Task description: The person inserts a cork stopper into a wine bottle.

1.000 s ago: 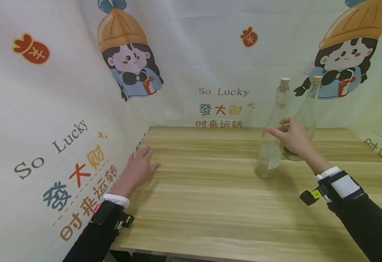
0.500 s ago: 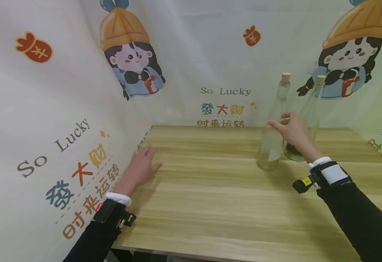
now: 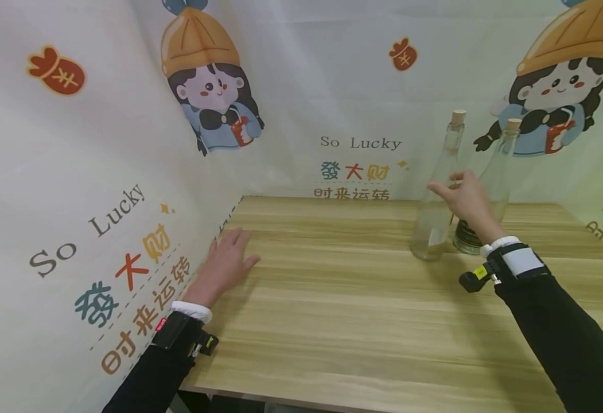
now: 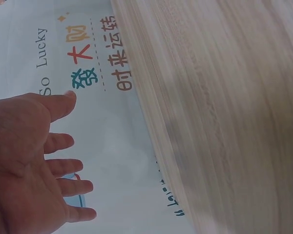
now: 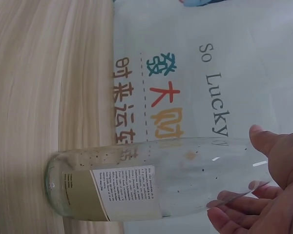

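My right hand (image 3: 469, 201) holds a clear glass bottle (image 3: 432, 223) with a cork in its neck. In the right wrist view, thumb and fingers lie on opposite sides of the bottle (image 5: 180, 180), and a pale and tan printed label shows near its base. The bottle is about upright; I cannot tell whether its base touches the table. Just right of it stands a second corked glass bottle (image 3: 500, 172) with a dark label, partly hidden behind the hand. Far to the left, my left hand (image 3: 222, 267) has its fingers spread and holds nothing; the left wrist view shows its palm (image 4: 19, 170).
The wooden table (image 3: 322, 310) runs back to a printed cloth backdrop (image 3: 301, 86), which also rises along its left and right sides. The table's front edge (image 3: 280, 400) shows at the bottom of the head view.
My right hand and the bottle it grips have moved away from me, toward the table's back, nearly level with the other bottle. The left hand has stayed in place; the head view has shifted slightly.
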